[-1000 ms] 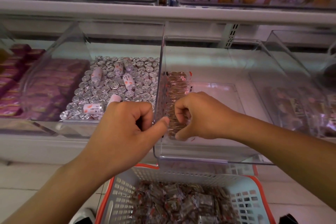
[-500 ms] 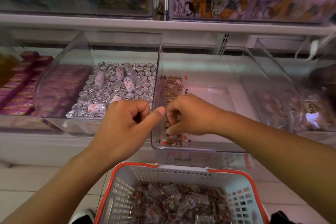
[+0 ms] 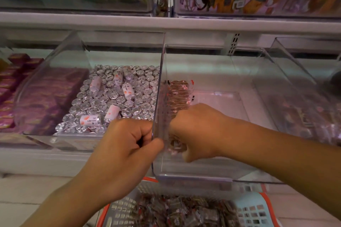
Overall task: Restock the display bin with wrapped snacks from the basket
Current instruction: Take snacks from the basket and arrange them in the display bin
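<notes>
Around both hands stands the clear display bin [image 3: 212, 175], basket [image 3: 256, 212] of wrapped snacks [image 3: 177, 212] below it; left hand [image 3: 125, 155] outside, fingers curled, thumb pressed to the bin's left wall; right hand [image 3: 197, 132] inside, fingers curled on a row of snacks [image 3: 178, 94] running beyond the knuckles.

Light is dim w/ a pink-purple tint. Soft white glare on the clear bin wall [image 3: 160, 86] and silver wrappers [image 3: 118, 97] near 10 o'clock. Whole pic a bit blurry, worst at 12 and 3 o'clock edges. Shelf [image 3: 166, 22] bends a little from wide lens.
</notes>
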Demonstrator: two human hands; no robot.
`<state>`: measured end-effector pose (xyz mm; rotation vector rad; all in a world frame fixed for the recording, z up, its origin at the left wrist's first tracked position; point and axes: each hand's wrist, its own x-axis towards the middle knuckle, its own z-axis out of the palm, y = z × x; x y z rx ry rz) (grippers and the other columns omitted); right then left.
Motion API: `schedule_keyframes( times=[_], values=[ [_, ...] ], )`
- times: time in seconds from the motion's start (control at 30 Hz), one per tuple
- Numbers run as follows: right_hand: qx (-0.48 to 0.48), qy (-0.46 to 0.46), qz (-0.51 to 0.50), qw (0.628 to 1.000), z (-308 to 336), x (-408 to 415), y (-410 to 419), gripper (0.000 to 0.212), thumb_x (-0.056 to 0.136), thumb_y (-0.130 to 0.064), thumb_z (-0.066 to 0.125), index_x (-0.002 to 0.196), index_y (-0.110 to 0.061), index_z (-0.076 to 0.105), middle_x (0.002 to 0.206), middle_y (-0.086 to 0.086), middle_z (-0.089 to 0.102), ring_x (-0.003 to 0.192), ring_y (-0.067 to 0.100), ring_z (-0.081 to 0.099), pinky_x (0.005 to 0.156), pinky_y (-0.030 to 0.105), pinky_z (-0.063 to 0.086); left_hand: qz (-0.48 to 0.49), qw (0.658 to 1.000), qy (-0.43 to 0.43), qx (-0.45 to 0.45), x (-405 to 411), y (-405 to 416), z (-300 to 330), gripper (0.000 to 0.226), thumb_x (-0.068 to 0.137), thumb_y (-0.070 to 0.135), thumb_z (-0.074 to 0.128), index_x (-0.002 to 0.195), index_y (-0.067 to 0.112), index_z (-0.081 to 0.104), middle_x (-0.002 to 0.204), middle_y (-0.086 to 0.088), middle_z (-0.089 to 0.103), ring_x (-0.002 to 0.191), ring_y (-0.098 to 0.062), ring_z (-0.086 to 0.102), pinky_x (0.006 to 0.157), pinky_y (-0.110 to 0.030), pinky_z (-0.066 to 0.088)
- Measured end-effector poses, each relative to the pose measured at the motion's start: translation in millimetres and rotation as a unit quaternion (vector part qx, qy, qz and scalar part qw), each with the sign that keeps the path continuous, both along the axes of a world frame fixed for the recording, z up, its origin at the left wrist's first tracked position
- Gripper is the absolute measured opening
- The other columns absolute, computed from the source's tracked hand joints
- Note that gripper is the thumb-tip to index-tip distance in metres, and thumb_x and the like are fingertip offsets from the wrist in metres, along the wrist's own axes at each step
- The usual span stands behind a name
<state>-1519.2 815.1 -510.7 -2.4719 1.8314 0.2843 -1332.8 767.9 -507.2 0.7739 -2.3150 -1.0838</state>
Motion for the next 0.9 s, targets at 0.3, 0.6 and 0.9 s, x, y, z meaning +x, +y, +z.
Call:
schedule_keyframes(
  times=[0.3, 0.6, 0.9],
  values=[
    [-0.043, -0.009, 0.012, 0.999, -2.3, -7.5, 10.7, 0.032, 0.078, -0.031, 0.062, 0.108, -0.025, 0.052, 0.09, 0.001, 0.062, 0.072, 0.029, 0.062, 0.056, 0.032, 0.037, -0.004, 1.0, 0.001, 0.013, -0.6, 0.2, 4.2, 0.033, 0.075, 0.02, 0.061, 0.053, 0.005, 0.041, 0.047, -0.012, 0.04, 0.045, -0.003, 0.031, 0.046, -0.031, 0.031],
    [-0.064, 0.078, 0.015, 0.995, -8.8, -5.9, 29.0, 0.042, 0.094, -0.022, 0.055, 0.136, -0.017, 0.053, 0.115, 0.003, 0.059, 0.094, 0.025, 0.06, 0.064, 0.037, 0.051, -0.001, 1.0, 0.016, 0.003, 0.4, -0.8, -2.2, 0.037, 0.079, 0.022, 0.06, 0.053, 0.008, 0.037, 0.046, -0.009, 0.04, 0.044, -0.004, 0.028, 0.06, -0.005, 0.031],
    [0.036, 0.134, -0.072, 0.988, -33.0, -14.8, 34.4, 0.076, 0.104, -0.05, 0.013, 0.149, -0.002, -0.024, 0.158, 0.022, -0.028, 0.148, 0.043, -0.016, 0.12, 0.055, 0.013, -0.011, 1.0, 0.023, -0.006, 0.4, -2.6, -5.0, 0.036, 0.08, 0.019, 0.058, 0.052, 0.007, 0.039, 0.045, -0.009, 0.042, 0.042, -0.006, 0.031, 0.062, 0.001, 0.029]
  ],
)
